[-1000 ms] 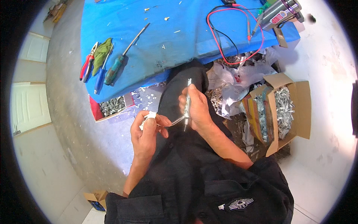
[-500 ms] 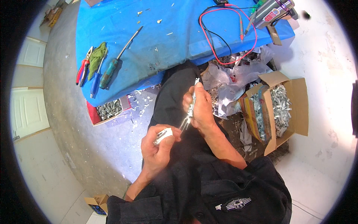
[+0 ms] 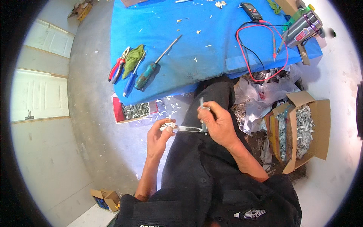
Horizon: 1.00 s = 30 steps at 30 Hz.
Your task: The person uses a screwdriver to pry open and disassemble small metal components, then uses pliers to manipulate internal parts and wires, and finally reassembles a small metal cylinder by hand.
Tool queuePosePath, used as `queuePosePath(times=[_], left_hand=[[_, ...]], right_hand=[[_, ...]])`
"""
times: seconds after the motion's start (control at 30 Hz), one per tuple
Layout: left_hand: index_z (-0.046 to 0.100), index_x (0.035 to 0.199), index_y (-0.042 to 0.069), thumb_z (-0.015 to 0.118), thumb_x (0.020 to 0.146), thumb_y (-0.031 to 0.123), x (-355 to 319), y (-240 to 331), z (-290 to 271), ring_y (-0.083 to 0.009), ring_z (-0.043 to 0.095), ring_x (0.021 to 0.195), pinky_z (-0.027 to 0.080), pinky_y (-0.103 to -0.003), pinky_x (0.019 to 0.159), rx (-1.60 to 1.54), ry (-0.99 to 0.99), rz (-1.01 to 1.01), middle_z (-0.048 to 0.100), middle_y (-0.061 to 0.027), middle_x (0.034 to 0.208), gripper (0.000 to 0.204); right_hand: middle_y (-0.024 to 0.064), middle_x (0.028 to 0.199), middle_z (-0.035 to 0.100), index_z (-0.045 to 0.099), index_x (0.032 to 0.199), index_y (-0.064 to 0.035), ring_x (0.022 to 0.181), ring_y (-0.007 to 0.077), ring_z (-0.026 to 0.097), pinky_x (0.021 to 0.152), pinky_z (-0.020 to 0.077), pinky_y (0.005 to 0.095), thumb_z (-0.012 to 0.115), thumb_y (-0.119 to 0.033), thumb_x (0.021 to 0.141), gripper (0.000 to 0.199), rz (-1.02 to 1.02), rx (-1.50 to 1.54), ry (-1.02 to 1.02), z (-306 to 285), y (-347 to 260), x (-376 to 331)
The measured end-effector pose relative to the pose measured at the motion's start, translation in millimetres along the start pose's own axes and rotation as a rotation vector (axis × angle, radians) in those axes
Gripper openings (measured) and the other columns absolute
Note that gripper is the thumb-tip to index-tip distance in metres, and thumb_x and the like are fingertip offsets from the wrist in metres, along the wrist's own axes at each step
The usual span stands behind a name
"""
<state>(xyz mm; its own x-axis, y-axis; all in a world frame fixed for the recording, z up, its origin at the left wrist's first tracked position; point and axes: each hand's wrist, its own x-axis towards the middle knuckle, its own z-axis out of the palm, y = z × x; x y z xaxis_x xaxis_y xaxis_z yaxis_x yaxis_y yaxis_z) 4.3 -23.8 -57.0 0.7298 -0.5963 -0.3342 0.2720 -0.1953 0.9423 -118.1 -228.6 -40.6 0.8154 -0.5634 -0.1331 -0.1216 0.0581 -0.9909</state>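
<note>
Over my lap, my left hand [image 3: 156, 139] is closed, pinching a small white piece [image 3: 167, 126] between thumb and fingers. My right hand [image 3: 219, 124] is wrapped round a slim silvery metal part [image 3: 204, 128], most of it hidden by the fingers. One thin end sticks up above that fist. A flat, pale slotted strip [image 3: 189, 129] spans the gap between the two hands; whether it belongs to the left or right piece I cannot tell. My dark trouser leg [image 3: 189, 151] lies beneath both hands.
The blue-covered table [image 3: 211, 49] holds pliers [image 3: 119, 65], a green cloth [image 3: 134, 59], two screwdrivers [image 3: 146, 74], a meter [image 3: 251, 12] with leads and a metal flask [image 3: 303, 29]. Boxes of small metal parts stand left [image 3: 135, 111] and right [image 3: 321, 130] of my legs.
My right hand has turned, bringing its metal part lower and level with the left hand's piece. The whole view has shifted, so the table sits farther right and lower.
</note>
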Motion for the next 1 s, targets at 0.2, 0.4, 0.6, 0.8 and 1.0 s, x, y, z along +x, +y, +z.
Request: queuePosePath(times=[0.2, 0.4, 0.6, 0.8, 1.0], left_hand=[[0.064, 0.129, 0.0, 0.081, 0.085, 0.021, 7.0, 25.7, -35.2, -0.0308, 0.067, 0.116, 0.053, -0.042, 0.092, 0.735, 0.191, 0.302, 0.069, -0.018, 0.125, 0.052], [0.068, 0.117, 0.001, 0.078, 0.088, 0.013, 50.1, 71.6, -56.7, -0.0337, 0.068, 0.104, 0.054, -0.041, 0.086, 1.01, 0.433, 0.537, 0.07, -0.0171, 0.111, 0.032], [0.071, 0.112, 0.001, 0.075, 0.09, 0.017, 112.9, 85.0, -85.3, -0.0358, 0.066, 0.105, 0.052, -0.043, 0.091, 1.18, 0.506, 0.558, 0.071, -0.0158, 0.11, 0.027], [0.071, 0.11, 0.002, 0.075, 0.091, 0.019, 128.6, 89.1, -90.6, -0.0354, 0.066, 0.107, 0.052, -0.044, 0.091, 1.164, 0.453, 0.527, 0.072, -0.0145, 0.108, 0.026], [0.069, 0.118, 0.003, 0.075, 0.091, 0.024, 153.5, 100.4, -111.8, -0.0359, 0.067, 0.107, 0.053, -0.045, 0.092, 1.308, 0.542, 0.662, 0.071, -0.0165, 0.113, 0.035]], right_hand=[[0.0141, 0.096, 0.07, 0.069, 0.111, 0.0057, 0.08, 0.0217, 0.068, 0.072, 0.0529, 0.0315, 0.075, -0.015, 0.095, 0.027, -0.255, -0.263, -0.104, 24.6, -2.4, 8.2], [0.0134, 0.095, 0.069, 0.069, 0.111, 0.0063, 0.081, 0.0188, 0.067, 0.071, 0.0524, 0.0306, 0.074, -0.014, 0.095, 0.026, -0.222, -0.218, -0.135, 43.7, 7.1, 13.8], [0.0078, 0.095, 0.069, 0.068, 0.113, 0.006, 0.082, 0.0116, 0.064, 0.072, 0.051, 0.0265, 0.073, -0.015, 0.097, 0.027, -0.157, -0.12, -0.111, 43.3, 9.4, 11.6], [0.0039, 0.097, 0.07, 0.069, 0.116, 0.0017, 0.079, 0.0063, 0.061, 0.066, 0.0502, 0.0224, 0.069, -0.025, 0.102, 0.03, -0.04, 0.085, -0.006, 35.4, 12.7, 12.9], [0.0055, 0.096, 0.071, 0.068, 0.117, 0.0008, 0.079, 0.0057, 0.063, 0.062, 0.0504, 0.0193, 0.066, -0.031, 0.104, 0.034, 0.065, 0.27, 0.038, 28.0, 8.7, 17.4]])
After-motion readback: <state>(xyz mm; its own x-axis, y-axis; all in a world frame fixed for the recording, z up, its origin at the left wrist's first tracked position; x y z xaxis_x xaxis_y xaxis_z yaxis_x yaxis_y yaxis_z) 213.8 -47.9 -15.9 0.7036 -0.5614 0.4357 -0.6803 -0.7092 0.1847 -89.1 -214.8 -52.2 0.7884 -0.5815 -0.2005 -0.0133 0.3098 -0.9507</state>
